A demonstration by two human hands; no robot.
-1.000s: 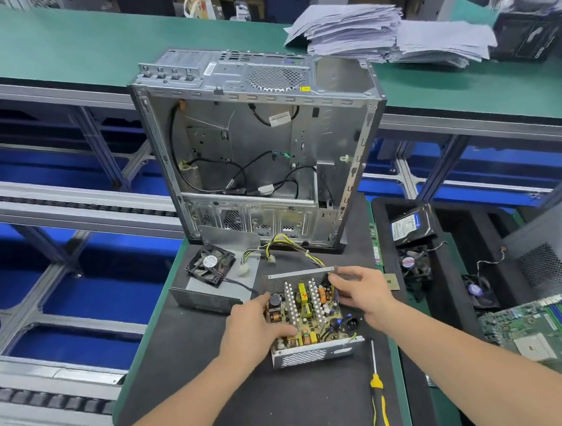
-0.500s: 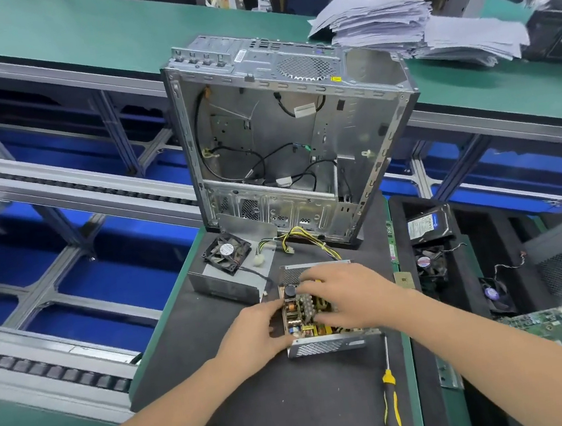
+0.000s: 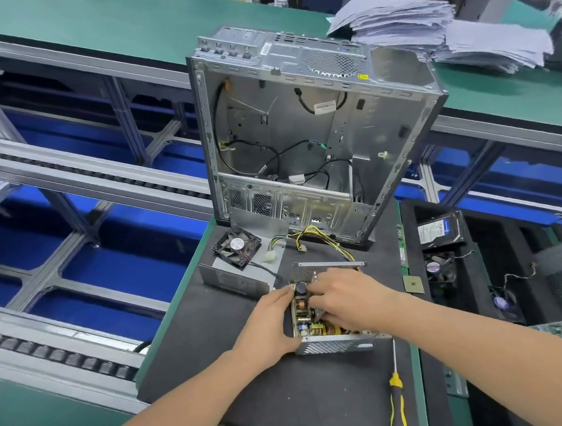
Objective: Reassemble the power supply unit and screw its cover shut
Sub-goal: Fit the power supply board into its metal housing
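**Both arms.** Bare forearms enter from the near side, the left from the lower left and the right from the lower right, and converge on the grip.

**Left hand** (image 3: 267,323). The palm is turned inward. The fingers are nearly straight and held together, pressed against the left side of the power supply unit (image 3: 336,345). The thumb stretches toward its near-left corner.

**Right hand** (image 3: 350,297). The palm faces down over the unit's open top. The fingers (image 3: 318,294) are bent downward and point left, toward the left hand's fingertips. The thumb is hidden beneath the palm. Whether these fingers pinch anything cannot be told.

The two hands lie just beside each other.
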